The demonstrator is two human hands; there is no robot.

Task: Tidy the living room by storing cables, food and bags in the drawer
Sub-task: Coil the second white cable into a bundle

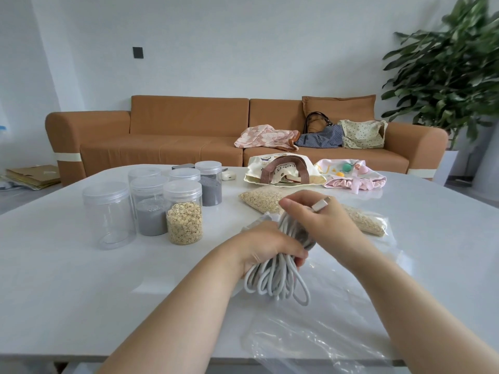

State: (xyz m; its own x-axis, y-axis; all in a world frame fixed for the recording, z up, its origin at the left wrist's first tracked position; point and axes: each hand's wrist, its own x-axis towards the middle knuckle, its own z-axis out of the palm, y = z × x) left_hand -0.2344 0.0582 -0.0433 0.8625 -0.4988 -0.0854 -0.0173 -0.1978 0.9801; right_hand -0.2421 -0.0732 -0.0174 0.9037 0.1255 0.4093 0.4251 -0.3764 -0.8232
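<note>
A coiled white cable (278, 279) hangs in a bundle above the white table (67, 279). My left hand (266, 245) grips the bundle around its middle. My right hand (318, 220) sits at the top of the coil and holds the cable's silver plug end (321, 204) between its fingers. Behind my hands lies a clear bag of oats (361, 220). Two cloth bags, a cream tote (280, 171) and a pink pouch (351, 174), lie at the table's far side.
Several clear lidded jars (109, 214) with oats and grey grains stand at the left. A clear plastic bag (318, 338) lies at the near edge. Three more bags (318, 136) rest on the brown sofa (162, 136). A potted plant (453, 76) stands at right.
</note>
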